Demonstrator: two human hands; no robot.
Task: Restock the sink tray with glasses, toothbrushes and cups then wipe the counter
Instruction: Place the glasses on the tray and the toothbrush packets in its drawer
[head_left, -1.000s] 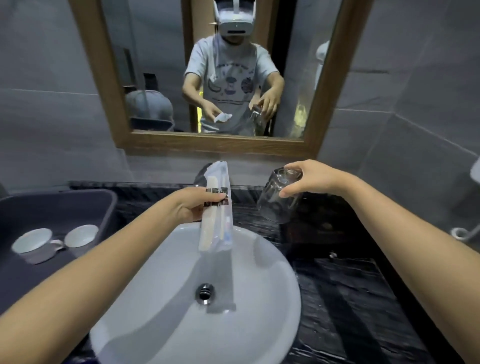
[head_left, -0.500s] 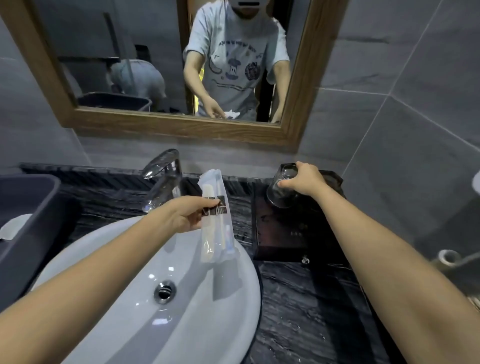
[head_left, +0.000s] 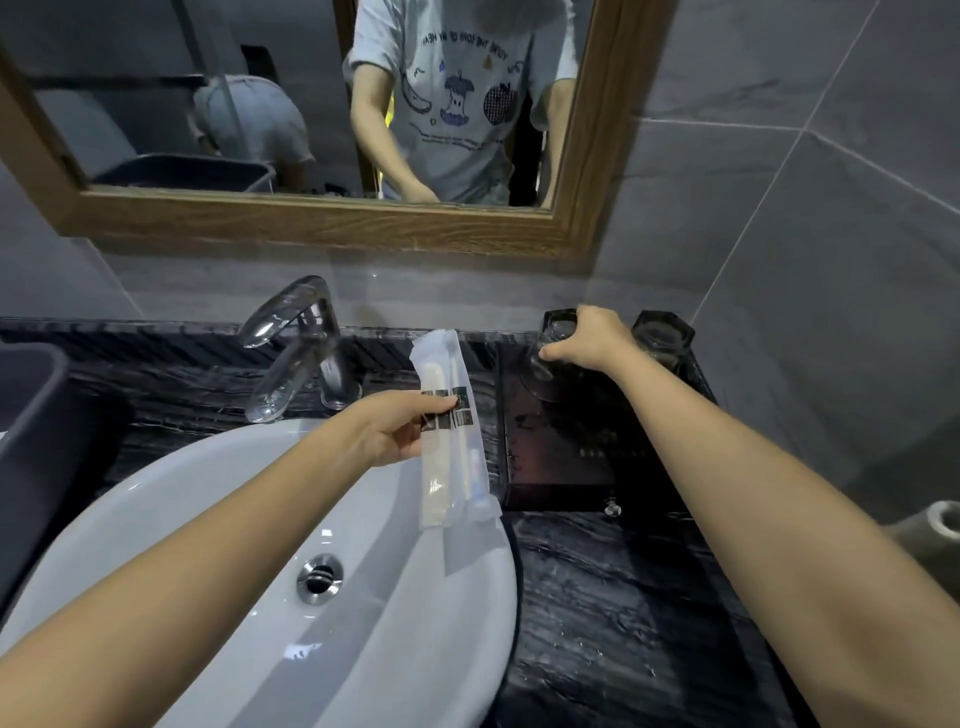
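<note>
My right hand (head_left: 589, 340) grips a clear drinking glass (head_left: 544, 366) by its rim, tilted, over the back left of the dark tray (head_left: 571, 467) that lies on the counter right of the basin. A second dark glass (head_left: 662, 332) stands at the tray's back right corner. My left hand (head_left: 395, 426) holds clear wrapped toothbrush packets (head_left: 454, 431) upright over the basin's right rim. Whether the held glass touches the tray is hidden by my hand.
The white basin (head_left: 260, 597) fills the lower left, with a chrome tap (head_left: 301, 353) behind it. A dark tub (head_left: 31, 441) sits at the left edge. Black marble counter (head_left: 623, 623) runs right of the basin. A wood-framed mirror (head_left: 332, 223) hangs above.
My right hand has carried the glass rightward and down onto the tray's back area. My left hand and the packets stay over the basin. The view has tilted down and shifted right.
</note>
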